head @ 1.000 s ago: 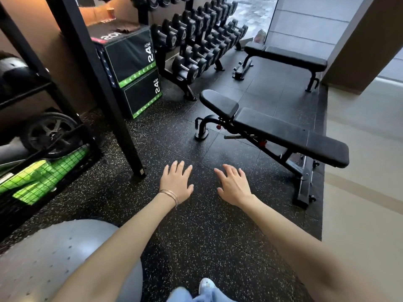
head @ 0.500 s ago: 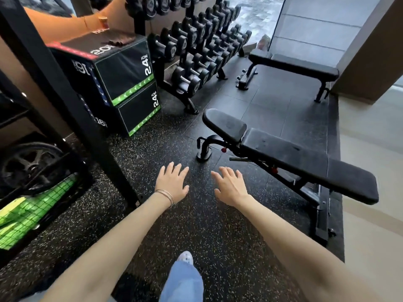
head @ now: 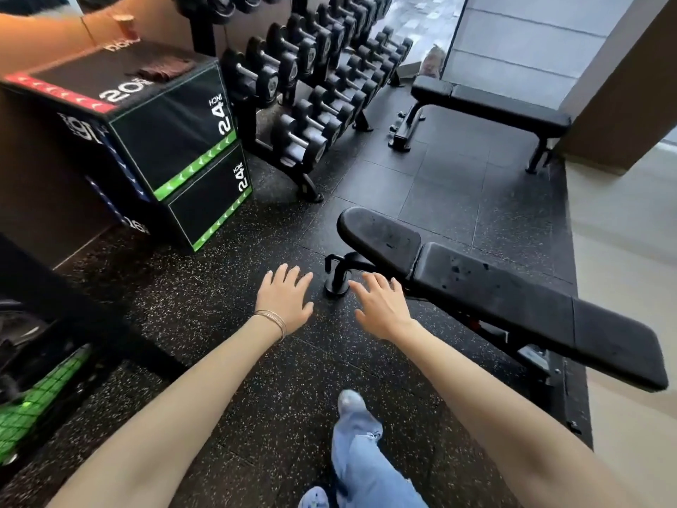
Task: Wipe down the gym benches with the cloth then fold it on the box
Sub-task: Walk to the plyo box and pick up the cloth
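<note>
A dark brownish cloth lies crumpled on top of the black box, a stacked plyo box marked 24 inch at the upper left. A black adjustable bench stands just right of my hands, with dusty marks on its pads. A second flat bench stands farther back. My left hand and my right hand are held out in front, palms down, fingers spread, holding nothing. The right hand is close to the near bench's front foot.
A rack of black dumbbells runs along the back beside the box. A dark rack upright and green netting sit at the left. A mirror at the top left reflects an arm. My jeans leg and shoe step on speckled rubber flooring.
I have walked forward: the box, dumbbell rack and near bench are closer and larger. The grey ball has left the view. Both hands stay spread and empty.
</note>
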`<state>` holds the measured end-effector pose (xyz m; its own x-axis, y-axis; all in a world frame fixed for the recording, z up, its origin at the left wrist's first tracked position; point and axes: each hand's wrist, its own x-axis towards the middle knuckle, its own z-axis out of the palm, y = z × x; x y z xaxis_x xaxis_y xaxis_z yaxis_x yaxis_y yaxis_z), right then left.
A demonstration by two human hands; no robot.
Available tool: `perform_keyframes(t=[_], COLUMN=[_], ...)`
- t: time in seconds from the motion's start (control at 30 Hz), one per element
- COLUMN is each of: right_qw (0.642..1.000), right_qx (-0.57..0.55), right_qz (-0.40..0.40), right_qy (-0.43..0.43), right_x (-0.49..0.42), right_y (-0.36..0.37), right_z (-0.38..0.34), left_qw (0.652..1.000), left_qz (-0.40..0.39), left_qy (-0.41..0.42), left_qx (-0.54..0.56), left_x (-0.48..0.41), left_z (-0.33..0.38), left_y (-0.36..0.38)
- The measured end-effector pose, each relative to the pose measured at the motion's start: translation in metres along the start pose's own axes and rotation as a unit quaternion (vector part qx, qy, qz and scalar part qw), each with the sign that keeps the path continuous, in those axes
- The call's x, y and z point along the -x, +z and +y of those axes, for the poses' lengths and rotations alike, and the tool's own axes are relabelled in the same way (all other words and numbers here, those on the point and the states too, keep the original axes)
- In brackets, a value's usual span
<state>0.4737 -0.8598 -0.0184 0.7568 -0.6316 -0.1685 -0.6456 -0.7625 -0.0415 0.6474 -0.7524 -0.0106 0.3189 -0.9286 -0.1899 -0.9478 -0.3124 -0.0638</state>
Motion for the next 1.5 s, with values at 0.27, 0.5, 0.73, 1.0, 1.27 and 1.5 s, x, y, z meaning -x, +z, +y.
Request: perform_keyframes(t=[0.27, 0.5, 0.73, 1.0, 1.27, 1.5], right_qw=[0.999, 0.998, 0.994, 0.994, 0.995, 0.991], right_qx=[-0.008, -0.003, 0.014, -0.004, -0.017, -0.003], right_qz=[0.004, -0.004, -0.012, -0.021, -0.011, -0.034], right_qy=[-0.037, -0.055, -0.103, -0.109, -0.103, -0.127], right_x=[-0.151, -0.295, -0.41, -0.547, -0.683, -0.772], right_y=[-0.015, -0.045, -0.059, -0.071, -0.105, -0.103], right_z=[0.03, 0.064, 0.052, -0.004, -0.072, -0.105], left_qw=[0.999, 0.998, 0.995, 0.993, 0.994, 0.989], left_qz=[-0.022, 0.003, -0.019, -0.034, -0.017, -0.022], left_qy=[-0.035, -0.061, -0.098, -0.107, -0.108, -0.14], left_qx=[-0.003, 0.011, 0.031, 0.039, 0.032, 0.048], left_x=[-0.128, -0.252, -0.328, -0.416, -0.507, -0.55], left_z=[-0.047, -0.092, -0.156, -0.271, -0.407, -0.487], left_y=[-0.012, -0.047, -0.041, -0.036, -0.063, -0.053])
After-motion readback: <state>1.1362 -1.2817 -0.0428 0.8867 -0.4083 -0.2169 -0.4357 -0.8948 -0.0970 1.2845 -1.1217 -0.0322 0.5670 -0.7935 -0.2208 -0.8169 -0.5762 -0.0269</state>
